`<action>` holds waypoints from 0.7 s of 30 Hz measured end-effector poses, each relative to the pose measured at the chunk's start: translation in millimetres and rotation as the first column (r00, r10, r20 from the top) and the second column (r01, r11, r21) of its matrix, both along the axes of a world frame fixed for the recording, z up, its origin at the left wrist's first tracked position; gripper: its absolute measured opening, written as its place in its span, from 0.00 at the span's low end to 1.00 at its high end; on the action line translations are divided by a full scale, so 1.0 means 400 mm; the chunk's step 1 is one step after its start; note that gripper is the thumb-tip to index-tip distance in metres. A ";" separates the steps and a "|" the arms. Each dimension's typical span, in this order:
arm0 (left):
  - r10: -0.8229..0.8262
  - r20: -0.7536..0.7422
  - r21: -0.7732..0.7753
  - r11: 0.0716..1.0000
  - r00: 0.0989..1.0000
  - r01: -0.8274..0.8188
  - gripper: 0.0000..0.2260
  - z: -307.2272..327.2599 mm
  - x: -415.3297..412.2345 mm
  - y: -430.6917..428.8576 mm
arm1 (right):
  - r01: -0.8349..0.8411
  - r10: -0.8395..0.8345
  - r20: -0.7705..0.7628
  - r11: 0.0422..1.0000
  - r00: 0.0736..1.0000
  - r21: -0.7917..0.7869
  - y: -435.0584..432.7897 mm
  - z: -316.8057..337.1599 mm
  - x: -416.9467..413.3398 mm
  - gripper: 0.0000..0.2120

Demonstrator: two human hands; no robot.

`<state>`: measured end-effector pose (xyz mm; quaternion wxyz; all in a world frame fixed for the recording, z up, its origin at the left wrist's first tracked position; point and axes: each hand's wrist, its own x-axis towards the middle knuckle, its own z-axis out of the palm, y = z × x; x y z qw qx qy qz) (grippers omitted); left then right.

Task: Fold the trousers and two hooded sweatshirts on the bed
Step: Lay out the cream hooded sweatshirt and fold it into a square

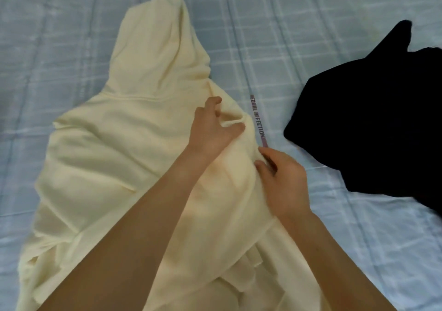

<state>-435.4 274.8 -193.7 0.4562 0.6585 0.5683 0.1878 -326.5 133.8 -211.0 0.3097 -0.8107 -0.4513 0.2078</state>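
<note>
Head view, starting nearest: the lower body of the cream hooded sweatshirt [114, 167] lies rumpled under both forearms, its hem end bunched in loose ridges, not yet smoothed. The garment is spread lengthwise on the bed [311, 35], hem toward the person.

Just beyond, the right hand [284, 184] sits at the sweatshirt's right edge, thumb and fingertips closed in a pinch on a fold of cloth where the edge meets the sheet. A little farther on, the left hand [212, 126] reaches across the body of the garment, its fingers curled into a bunch of fabric at the shoulder on that same side. The two hands are close together but not touching, each clamped on the cream cloth. Working one shoulder with both hands probably means the sleeve or side panel is being drawn out or turned inward for a first lengthwise fold; the sleeve itself cannot be made out.

Past the hands, the hood [157, 47] lies pointing away, creased down its middle, left alone for now.

To the right, well apart from the cream cloth, a black garment [370, 119] lies in a heap, likely waiting its turn; whether it is the trousers or the second sweatshirt cannot be told. A printed strip [257, 122] on the checked sheet runs between them.
</note>
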 end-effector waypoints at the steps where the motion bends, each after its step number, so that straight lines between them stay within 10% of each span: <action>1: -0.006 -0.060 0.004 1.000 0.998 0.007 0.31 -0.005 0.009 -0.001 | 0.037 -0.037 -0.001 0.999 0.999 0.031 0.002 0.010 0.007 0.12; 7: -0.247 0.287 0.038 0.968 0.925 0.247 0.34 -0.002 0.046 0.031 | 0.319 -0.319 -0.024 0.939 0.947 0.131 -0.023 0.029 0.070 0.09; 15: -0.122 -0.484 0.584 0.692 0.866 0.424 0.23 -0.057 0.021 -0.041 | 0.032 -0.059 0.226 0.992 0.972 0.119 0.054 0.021 0.009 0.22; 21: -0.398 -0.496 0.281 0.768 0.772 0.576 0.29 -0.098 -0.046 0.000 | -0.176 0.197 0.211 0.978 0.958 -0.112 0.133 -0.053 0.018 0.30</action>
